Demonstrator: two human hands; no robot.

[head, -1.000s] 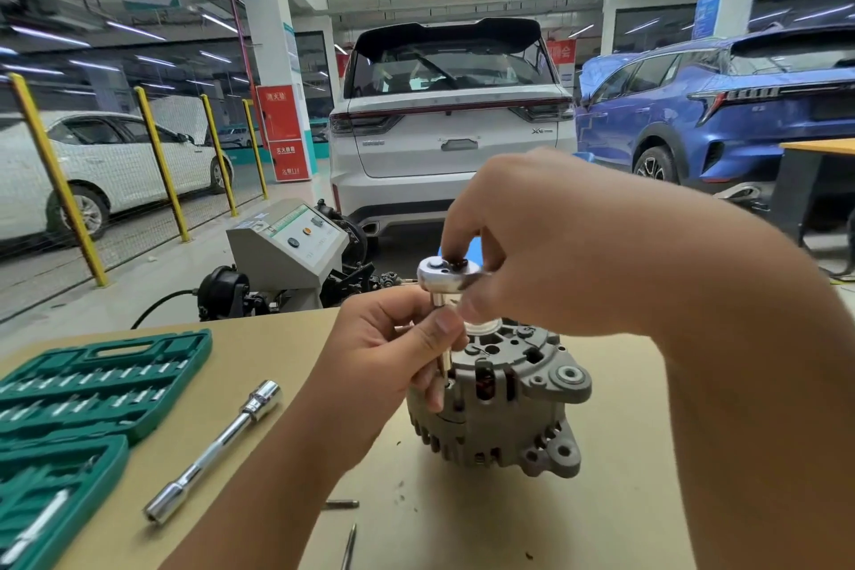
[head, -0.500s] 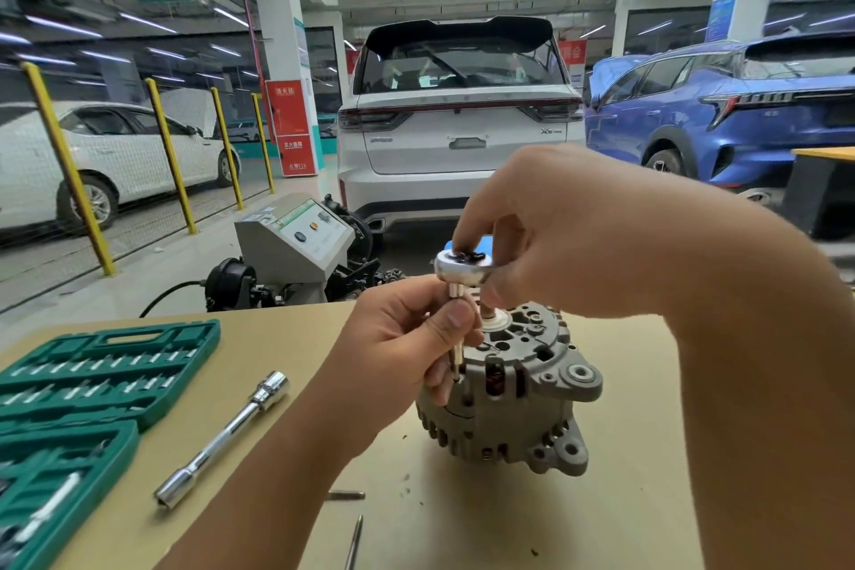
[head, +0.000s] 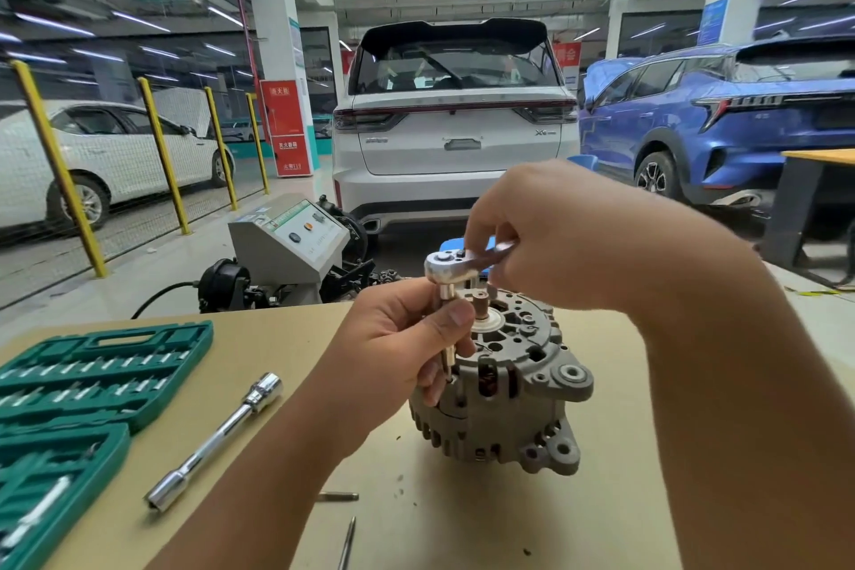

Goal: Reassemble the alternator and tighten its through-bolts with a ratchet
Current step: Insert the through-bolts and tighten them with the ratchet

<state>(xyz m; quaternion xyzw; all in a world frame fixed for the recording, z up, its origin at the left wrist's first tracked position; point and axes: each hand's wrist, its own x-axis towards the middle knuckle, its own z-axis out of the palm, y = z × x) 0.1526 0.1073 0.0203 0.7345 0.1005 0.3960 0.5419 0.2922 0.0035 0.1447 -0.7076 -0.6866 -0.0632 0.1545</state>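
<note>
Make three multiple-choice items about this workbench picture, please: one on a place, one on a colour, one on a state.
1. Where does the long extension bar lie?
A. on the table between the socket case and the alternator
B. inside the socket case
C. on top of the alternator

2. What colour is the socket case?
A. red
B. green
C. black

3. What is the left hand doing?
A. lying flat on the table
B. pinching the socket shaft under the ratchet head
C. lifting the extension bar

Answers:
1. A: the bar rests on the table, apart from the case and left of the alternator.
2. B: its moulded trays are green.
3. B: thumb and fingers close on the shaft below the ratchet, whose handle the right hand holds.
</note>
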